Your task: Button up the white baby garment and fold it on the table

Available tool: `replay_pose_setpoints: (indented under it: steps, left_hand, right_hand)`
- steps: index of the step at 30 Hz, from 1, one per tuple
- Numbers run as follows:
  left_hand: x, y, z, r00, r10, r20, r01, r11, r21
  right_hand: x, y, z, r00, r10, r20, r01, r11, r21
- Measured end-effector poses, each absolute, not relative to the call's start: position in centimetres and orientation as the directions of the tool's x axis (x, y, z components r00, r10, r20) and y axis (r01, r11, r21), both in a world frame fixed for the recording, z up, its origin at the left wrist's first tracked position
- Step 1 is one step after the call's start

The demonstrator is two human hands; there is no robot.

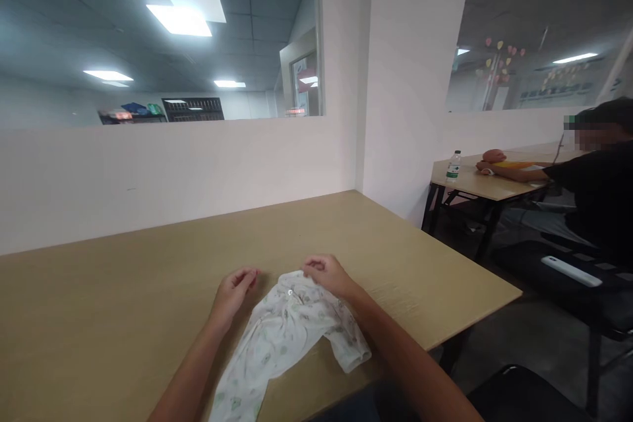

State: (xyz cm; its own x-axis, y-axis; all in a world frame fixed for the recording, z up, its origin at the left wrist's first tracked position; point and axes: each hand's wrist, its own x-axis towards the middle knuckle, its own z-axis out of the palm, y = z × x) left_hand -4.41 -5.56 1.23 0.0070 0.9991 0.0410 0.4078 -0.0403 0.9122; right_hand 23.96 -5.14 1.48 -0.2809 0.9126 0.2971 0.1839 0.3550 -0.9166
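White, green-printed cloth garment (277, 333), seemingly being straightened, calls for light tension next: left hand (237, 286) empty, fingertips together; right hand (327, 273) curled at its top edge, pinch unclear.

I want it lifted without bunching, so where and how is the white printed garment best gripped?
Pinch the garment at its narrow far edge, probably best from both sides: its two branches spread from there toward the camera. The right hand is at that edge's right end; the left hand is off to its left.
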Motion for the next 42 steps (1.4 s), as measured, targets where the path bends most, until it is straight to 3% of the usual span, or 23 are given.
replay_pose_setpoints:
  steps: [2,4,8,11,17,23,30,34,37,40,42]
  left_hand:
    - [-4.3,-5.1,0.3,-0.019,0.998,0.053,0.482,-0.037,0.875]
    - [-3.7,-5.1,-0.5,-0.006,0.998,0.061,0.549,-0.048,0.835]
    - [-1.8,-5.5,-1.5,0.057,0.992,0.112,0.625,-0.123,0.771]
    - [-0.9,-5.7,-1.6,0.134,0.984,0.114,0.643,-0.174,0.746]
    - [-1.0,-6.6,-0.6,0.194,0.978,0.08,0.616,-0.185,0.766]
    - [-0.7,-7.6,0.9,0.244,0.966,0.085,0.505,-0.201,0.839]
    - [-1.6,-8.3,3.6,0.172,0.981,0.086,0.455,-0.156,0.877]
    - [-2.5,-9.4,6.6,0.286,0.958,-0.028,0.392,-0.09,0.916]
    - [-3.2,-10.0,7.9,0.249,0.968,0.041,0.431,-0.149,0.89]
    - [-4.2,-10.1,8.2,0.189,0.975,0.116,0.541,-0.201,0.817]
    - [-5.0,-10.0,8.1,0.21,0.974,0.081,0.584,-0.191,0.789]
  right_hand:
    - [23.8,-4.3,0.8,-0.118,0.917,0.382,0.232,0.399,-0.887]
    - [23.7,-3.7,0.0,-0.069,0.903,0.424,0.362,0.419,-0.833]
    - [23.4,-3.4,-1.6,-0.141,0.903,0.407,0.603,0.404,-0.688]
    - [23.0,-3.4,-2.0,-0.16,0.922,0.353,0.645,0.368,-0.669]
    - [22.9,-3.6,-1.2,-0.207,0.933,0.295,0.517,0.36,-0.776]
    - [22.4,-4.6,-0.2,-0.195,0.938,0.287,0.133,0.315,-0.94]
    - [22.4,-5.2,1.6,-0.142,0.902,0.407,0.187,0.428,-0.884]
    - [22.8,-5.8,3.0,-0.128,0.875,0.467,0.151,0.482,-0.863]
    - [23.1,-7.0,4.1,-0.115,0.882,0.457,0.127,0.469,-0.874]
    - [23.8,-8.3,5.1,-0.25,0.873,0.418,0.091,0.451,-0.888]
    - [24.4,-9.0,5.3,-0.371,0.85,0.374,0.072,0.427,-0.901]
